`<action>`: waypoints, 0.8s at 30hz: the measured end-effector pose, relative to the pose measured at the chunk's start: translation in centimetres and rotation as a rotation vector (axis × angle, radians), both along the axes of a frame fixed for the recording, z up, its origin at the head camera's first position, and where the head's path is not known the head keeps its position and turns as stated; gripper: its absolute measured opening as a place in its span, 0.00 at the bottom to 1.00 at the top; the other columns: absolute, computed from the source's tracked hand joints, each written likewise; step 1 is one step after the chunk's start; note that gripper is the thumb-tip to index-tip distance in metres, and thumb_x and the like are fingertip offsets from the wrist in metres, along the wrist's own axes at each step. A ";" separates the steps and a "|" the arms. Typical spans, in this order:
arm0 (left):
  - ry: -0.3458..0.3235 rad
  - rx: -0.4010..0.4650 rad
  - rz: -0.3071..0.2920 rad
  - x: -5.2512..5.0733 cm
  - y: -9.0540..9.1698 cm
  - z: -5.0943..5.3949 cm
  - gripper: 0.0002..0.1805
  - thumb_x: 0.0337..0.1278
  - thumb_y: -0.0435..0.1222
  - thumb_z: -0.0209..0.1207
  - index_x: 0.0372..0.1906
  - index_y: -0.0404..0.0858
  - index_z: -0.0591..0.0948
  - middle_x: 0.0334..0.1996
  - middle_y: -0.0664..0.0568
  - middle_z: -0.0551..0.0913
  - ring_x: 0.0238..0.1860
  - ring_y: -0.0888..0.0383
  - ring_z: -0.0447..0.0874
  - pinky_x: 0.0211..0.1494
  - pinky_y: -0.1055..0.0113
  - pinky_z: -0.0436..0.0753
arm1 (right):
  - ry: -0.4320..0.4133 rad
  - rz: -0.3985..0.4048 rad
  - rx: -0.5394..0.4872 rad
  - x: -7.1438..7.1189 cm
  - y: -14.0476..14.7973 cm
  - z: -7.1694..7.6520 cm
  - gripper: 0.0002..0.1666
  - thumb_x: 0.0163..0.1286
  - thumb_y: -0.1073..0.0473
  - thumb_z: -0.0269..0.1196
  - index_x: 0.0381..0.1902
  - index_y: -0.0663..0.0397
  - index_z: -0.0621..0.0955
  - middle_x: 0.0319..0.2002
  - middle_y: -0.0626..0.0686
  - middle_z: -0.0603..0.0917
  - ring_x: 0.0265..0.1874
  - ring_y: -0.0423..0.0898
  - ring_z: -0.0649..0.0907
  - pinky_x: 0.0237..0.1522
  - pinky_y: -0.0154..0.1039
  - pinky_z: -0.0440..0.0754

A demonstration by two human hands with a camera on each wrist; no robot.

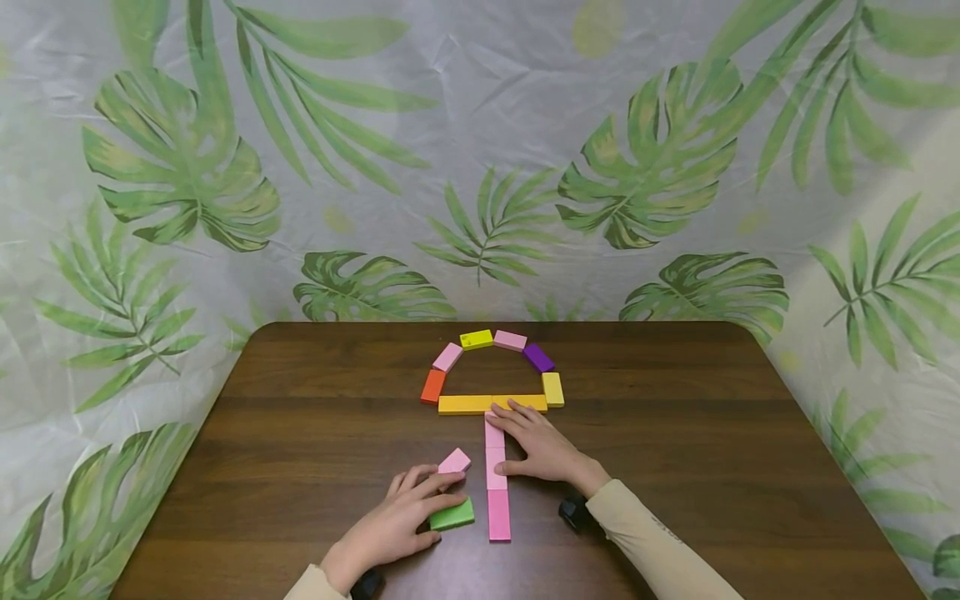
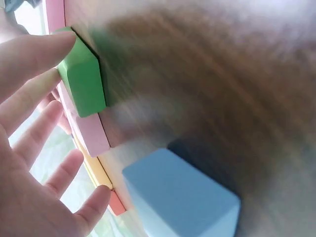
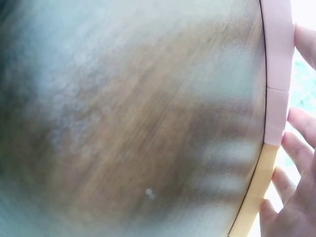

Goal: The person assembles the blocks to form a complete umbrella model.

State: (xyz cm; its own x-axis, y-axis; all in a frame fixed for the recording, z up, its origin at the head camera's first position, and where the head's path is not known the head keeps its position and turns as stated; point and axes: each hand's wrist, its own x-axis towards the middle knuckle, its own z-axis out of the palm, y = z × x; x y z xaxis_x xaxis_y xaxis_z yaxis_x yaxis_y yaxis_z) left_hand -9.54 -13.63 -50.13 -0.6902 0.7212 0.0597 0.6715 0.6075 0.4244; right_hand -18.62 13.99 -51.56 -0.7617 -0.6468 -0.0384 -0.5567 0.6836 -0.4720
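My left hand [image 1: 401, 512] lies low over the table with its fingers spread and fairly straight. Its thumb and index finger are at a green block [image 1: 452, 515], and another fingertip is by a loose pink block [image 1: 454, 461]. A blue block [image 2: 182, 192] stands near this hand in the left wrist view; the hand hides it from the head view. My right hand [image 1: 543, 446] rests extended fingers on a column of light pink blocks [image 1: 495, 457] and on the orange bar [image 1: 465, 405] above. A darker pink block [image 1: 498, 515] ends the column.
Above the orange bar, an arch is formed by a red block [image 1: 432, 387], a pink block [image 1: 447, 357], a yellow block [image 1: 476, 339], another pink block [image 1: 510, 340], a purple block [image 1: 538, 357] and a pale yellow block [image 1: 552, 389]. A leaf-patterned cloth [image 1: 495, 125] hangs behind the table [image 1: 675, 417].
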 end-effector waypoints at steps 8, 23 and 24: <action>0.121 0.061 -0.028 0.6 -0.1 -0.3 0.26 0.47 0.32 0.68 0.56 0.48 0.81 0.57 0.55 0.74 0.58 0.54 0.64 0.52 0.52 0.66 | 0.002 0.001 -0.008 0.0 0.0 0.0 0.48 0.61 0.36 0.62 0.74 0.46 0.61 0.74 0.49 0.57 0.73 0.53 0.50 0.68 0.58 0.50; 0.192 0.094 -0.044 1.3 0.1 -0.9 0.29 0.42 0.25 0.65 0.54 0.49 0.83 0.45 0.60 0.74 0.46 0.60 0.71 0.41 0.67 0.70 | 0.005 0.007 -0.018 0.0 0.0 0.0 0.48 0.61 0.36 0.62 0.73 0.47 0.62 0.73 0.50 0.57 0.73 0.54 0.50 0.68 0.58 0.50; 0.191 0.101 -0.046 1.4 0.1 -0.9 0.29 0.42 0.25 0.65 0.54 0.49 0.83 0.44 0.60 0.74 0.46 0.60 0.71 0.41 0.67 0.71 | 0.004 0.008 -0.021 0.0 0.0 0.0 0.48 0.61 0.36 0.63 0.73 0.48 0.62 0.73 0.50 0.57 0.73 0.54 0.50 0.68 0.58 0.50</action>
State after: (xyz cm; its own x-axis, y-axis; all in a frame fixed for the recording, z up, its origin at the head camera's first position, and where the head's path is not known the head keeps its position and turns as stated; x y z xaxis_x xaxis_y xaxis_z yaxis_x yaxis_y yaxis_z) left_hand -8.17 -13.49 -51.02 -0.6258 0.7353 0.2601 0.7716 0.5349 0.3441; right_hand -18.61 14.01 -51.57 -0.7569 -0.6532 -0.0215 -0.5638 0.6692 -0.4841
